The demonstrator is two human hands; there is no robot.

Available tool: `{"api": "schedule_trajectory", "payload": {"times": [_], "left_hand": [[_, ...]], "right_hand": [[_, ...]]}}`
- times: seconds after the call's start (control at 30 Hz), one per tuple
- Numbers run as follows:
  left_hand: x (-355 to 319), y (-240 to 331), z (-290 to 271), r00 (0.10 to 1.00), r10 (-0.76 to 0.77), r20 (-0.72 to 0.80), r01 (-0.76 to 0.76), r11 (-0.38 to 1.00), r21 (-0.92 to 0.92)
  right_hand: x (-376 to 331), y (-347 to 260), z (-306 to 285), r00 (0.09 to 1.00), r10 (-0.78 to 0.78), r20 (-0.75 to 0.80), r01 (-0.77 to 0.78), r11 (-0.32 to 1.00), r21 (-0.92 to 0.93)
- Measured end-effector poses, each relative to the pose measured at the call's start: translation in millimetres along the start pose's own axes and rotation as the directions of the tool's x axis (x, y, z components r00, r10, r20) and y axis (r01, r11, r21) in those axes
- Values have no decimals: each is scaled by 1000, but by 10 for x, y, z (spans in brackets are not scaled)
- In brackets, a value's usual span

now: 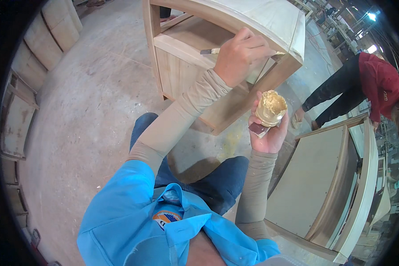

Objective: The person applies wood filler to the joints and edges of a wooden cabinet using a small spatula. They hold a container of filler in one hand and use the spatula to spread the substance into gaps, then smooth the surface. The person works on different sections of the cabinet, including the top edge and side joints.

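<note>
My left hand is closed around a slim putty knife. The dark end of its handle sticks out on one side of the fist; on the other side, its thin tip lies at the front corner of a bare wooden cabinet. My right hand sits lower, gripping an open tub of tan putty. Putty is caked thickly around the tub's rim. A small reddish-brown piece, perhaps folded sandpaper, is held against the tub by the same hand. The cabinet has an open compartment below its top.
A second wooden furniture frame with a pale panel stands close on my right. Beyond it a person in a red top bends over. Several wooden panels line the left side of the concrete floor.
</note>
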State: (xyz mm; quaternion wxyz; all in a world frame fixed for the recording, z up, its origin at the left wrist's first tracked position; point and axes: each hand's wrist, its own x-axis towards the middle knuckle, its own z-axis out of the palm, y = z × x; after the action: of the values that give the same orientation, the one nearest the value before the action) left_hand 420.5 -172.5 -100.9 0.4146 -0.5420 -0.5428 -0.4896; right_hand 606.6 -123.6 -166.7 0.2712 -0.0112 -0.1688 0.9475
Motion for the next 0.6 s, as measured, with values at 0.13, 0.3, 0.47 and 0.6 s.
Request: {"api": "schedule_trajectory", "payload": {"times": [0.13, 0.3, 0.47, 0.6], "left_hand": [[-25, -17, -20, 999, 6, 46, -4, 999, -45], [6, -54, -5, 1000, -4, 20, 5, 998, -70], [-40, -39, -9, 998, -27, 65, 34, 993, -111], [22, 36, -30, 998, -60, 15, 61, 993, -101]], "right_hand": [[0, -13, -25, 1000, -3, 1, 3, 1000, -11], [-2, -1, -6, 1000, 5, 17, -5, 1000, 6], [1, -18, -20, 1000, 0, 11, 0, 1000, -5], [3, -19, -21, 1000, 3, 8, -3, 1000, -7]]}}
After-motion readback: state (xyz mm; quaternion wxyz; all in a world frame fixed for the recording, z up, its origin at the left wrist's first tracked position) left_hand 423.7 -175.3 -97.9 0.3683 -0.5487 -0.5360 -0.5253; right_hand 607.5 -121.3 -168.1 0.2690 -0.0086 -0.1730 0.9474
